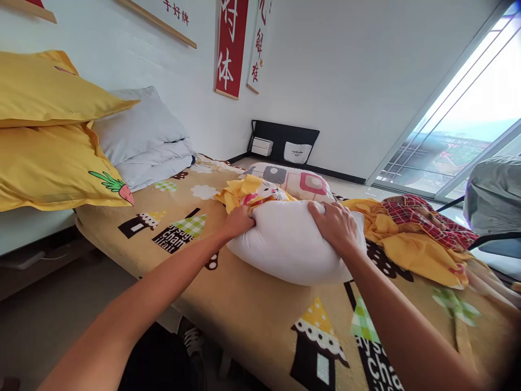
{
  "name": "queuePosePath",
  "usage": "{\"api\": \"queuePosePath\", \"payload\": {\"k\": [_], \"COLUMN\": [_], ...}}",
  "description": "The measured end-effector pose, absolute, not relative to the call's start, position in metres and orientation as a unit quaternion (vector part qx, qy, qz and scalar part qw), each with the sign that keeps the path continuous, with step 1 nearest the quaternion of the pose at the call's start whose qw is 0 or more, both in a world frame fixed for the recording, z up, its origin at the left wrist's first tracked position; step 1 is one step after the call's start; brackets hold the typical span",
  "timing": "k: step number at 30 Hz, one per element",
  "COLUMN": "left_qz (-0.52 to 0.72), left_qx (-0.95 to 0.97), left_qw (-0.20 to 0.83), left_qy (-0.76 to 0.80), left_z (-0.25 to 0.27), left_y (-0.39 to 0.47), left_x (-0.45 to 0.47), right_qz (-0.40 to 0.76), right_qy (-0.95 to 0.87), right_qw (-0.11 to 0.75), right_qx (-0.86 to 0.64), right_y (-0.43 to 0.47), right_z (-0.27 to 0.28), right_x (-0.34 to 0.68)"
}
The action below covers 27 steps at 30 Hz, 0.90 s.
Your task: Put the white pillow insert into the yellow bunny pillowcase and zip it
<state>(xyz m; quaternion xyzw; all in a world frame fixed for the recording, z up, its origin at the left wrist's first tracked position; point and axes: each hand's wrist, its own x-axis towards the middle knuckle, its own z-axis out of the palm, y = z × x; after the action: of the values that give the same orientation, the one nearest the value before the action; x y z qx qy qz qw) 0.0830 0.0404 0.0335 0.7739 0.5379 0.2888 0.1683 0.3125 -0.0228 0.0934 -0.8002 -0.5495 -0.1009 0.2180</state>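
Note:
A plump white pillow [285, 244] lies on the patterned bed in front of me. My left hand [240, 221] is closed on its left corner, beside a bunched yellow pillowcase [238, 194] with a cartoon rabbit face. Over the pillow's upper right side, my right hand [337, 221] grips the edge, its fingertips partly hidden behind the far side. The yellow pillowcase sits along the pillow's far edge; how much of the pillow is inside it I cannot tell.
Two yellow pillows [49, 157] and grey pillows [142, 127] are stacked at the left. Behind the white pillow lies a patterned pillow [288, 179]. Yellow cloth [419, 255] and red plaid fabric [423, 217] spread to the right, near a grey-covered chair [494, 195].

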Motion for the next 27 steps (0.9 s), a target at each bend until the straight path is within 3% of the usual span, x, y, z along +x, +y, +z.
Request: {"api": "queuePosePath", "payload": {"k": [5, 8, 12, 19, 27], "left_qz": [0.276, 0.296, 0.325, 0.419, 0.383], "left_qx": [0.776, 0.778, 0.785, 0.759, 0.809], "left_qw": [0.174, 0.177, 0.177, 0.233, 0.209], "left_qy": [0.539, 0.526, 0.497, 0.44, 0.393], "left_z": [0.043, 0.041, 0.036, 0.029, 0.04], "left_y": [0.037, 0.038, 0.046, 0.059, 0.044], "left_x": [0.1, 0.108, 0.105, 0.087, 0.083], "right_qz": [-0.29, -0.366, -0.337, -0.14, -0.141], "right_qy": [-0.554, -0.656, -0.719, -0.832, -0.792], "right_qw": [0.304, 0.248, 0.151, 0.035, 0.055], "right_qx": [-0.719, -0.612, -0.589, -0.536, -0.592], "right_y": [-0.06, -0.088, -0.086, -0.037, -0.02], "right_z": [0.09, 0.076, 0.055, 0.056, 0.065], "right_x": [0.31, 0.277, 0.245, 0.245, 0.261]}}
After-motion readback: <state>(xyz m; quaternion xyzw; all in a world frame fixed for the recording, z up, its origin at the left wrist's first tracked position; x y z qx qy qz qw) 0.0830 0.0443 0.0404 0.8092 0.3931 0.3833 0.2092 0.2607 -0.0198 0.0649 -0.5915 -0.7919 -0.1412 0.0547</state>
